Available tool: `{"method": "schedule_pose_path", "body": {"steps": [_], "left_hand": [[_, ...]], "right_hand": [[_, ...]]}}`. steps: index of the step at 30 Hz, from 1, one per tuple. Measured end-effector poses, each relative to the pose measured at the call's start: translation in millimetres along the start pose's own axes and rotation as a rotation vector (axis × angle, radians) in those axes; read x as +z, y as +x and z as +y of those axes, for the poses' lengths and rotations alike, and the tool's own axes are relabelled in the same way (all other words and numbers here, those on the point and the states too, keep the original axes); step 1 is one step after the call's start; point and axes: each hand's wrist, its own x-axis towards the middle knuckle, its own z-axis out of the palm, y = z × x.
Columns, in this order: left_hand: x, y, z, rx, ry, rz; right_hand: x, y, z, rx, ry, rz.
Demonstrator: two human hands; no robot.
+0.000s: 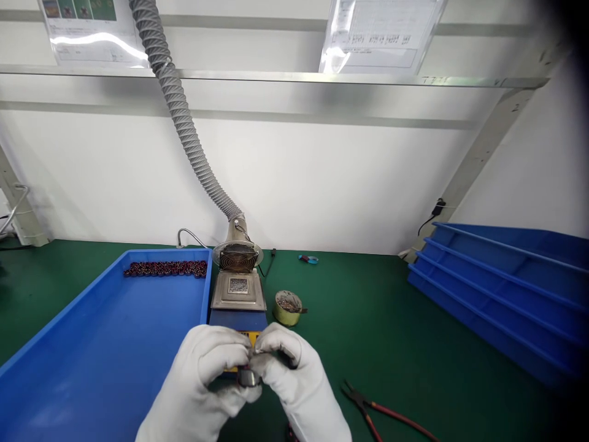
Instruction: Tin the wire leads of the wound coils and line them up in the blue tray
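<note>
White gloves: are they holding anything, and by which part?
A small shiny piece, in the left hand, with the right hand close by. Exactly which part is gripped is hidden.

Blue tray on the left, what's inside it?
Small dark parts, packed together along the far end of the blue tray. The gloved left hand hides part of its right side, and its near end runs out of frame; what's there can't be seen.
</note>
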Motion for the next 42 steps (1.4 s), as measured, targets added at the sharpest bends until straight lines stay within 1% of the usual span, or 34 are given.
{"method": "schedule_pose_path", "body": {"steps": [2,4,6,8,10,11,12,14,16,17,18,22,24,25,27,30,31,32,34,36,39,42], "left_hand": [[1.7,-2,0,-0.053,-0.066,-0.021],[3.8,-4,-1,-0.090,-0.131,-0.016],[5.6,-5,-1,-0.097,-0.156,0.011],[6.4,-3,0,-0.060,-0.124,0.026],[5.6,1,3,-0.004,-0.062,0.036],[4.6,3,4,0.022,-0.037,0.043],[3.3,4,6,0.038,-0.019,0.051],[0.6,6,9,0.043,-0.019,0.066],[-0.5,6,11,-0.002,-0.077,0.066],[0.2,5,11,-0.044,-0.126,0.066],[1.8,3,11,-0.098,-0.187,0.067],[14.2,-3,11,-0.318,-0.396,0.089],[18.7,-5,12,-0.370,-0.430,0.087],[19.2,-4,12,-0.372,-0.433,0.088],[16.8,-3,13,-0.317,-0.379,0.072],[7.8,0,14,-0.129,-0.159,0.045],[4.7,1,14,-0.068,-0.079,0.055],[2.1,2,15,-0.026,-0.014,0.081],[-1.2,2,15,0.012,0.082,0.145],[-2.7,1,14,0.020,0.165,0.173],[-3.6,-3,10,0.034,0.302,0.178],[-4.0,-10,4,0.068,0.406,0.158]], "right_hand": [[-2,1,1,0.087,0.124,0.029],[-6,1,0,0.126,0.207,0.011],[-8,1,-3,0.091,0.155,-0.049],[-9,1,-4,0.030,0.036,-0.073],[-6,1,-3,-0.013,-0.016,-0.019],[-5,0,-2,-0.004,0.010,0.011],[-3,0,-1,0.028,0.079,0.034],[-1,0,0,0.126,0.306,0.083],[-2,0,0,0.189,0.476,0.115],[-4,1,0,0.197,0.490,0.103],[-6,1,-2,0.191,0.458,0.067],[-12,2,-7,0.198,0.183,-0.116],[-10,2,-9,0.186,0.125,-0.153],[-8,2,-9,0.170,0.129,-0.157],[-4,1,-8,0.141,0.241,-0.083],[1,1,-5,0.175,0.581,0.081],[2,1,-3,0.185,0.664,0.135],[2,1,-2,0.177,0.693,0.170],[1,1,1,0.132,0.611,0.189],[2,0,3,0.138,0.458,0.154],[10,-5,3,0.207,0.342,0.079],[18,-10,5,0.208,0.326,0.041]]}}
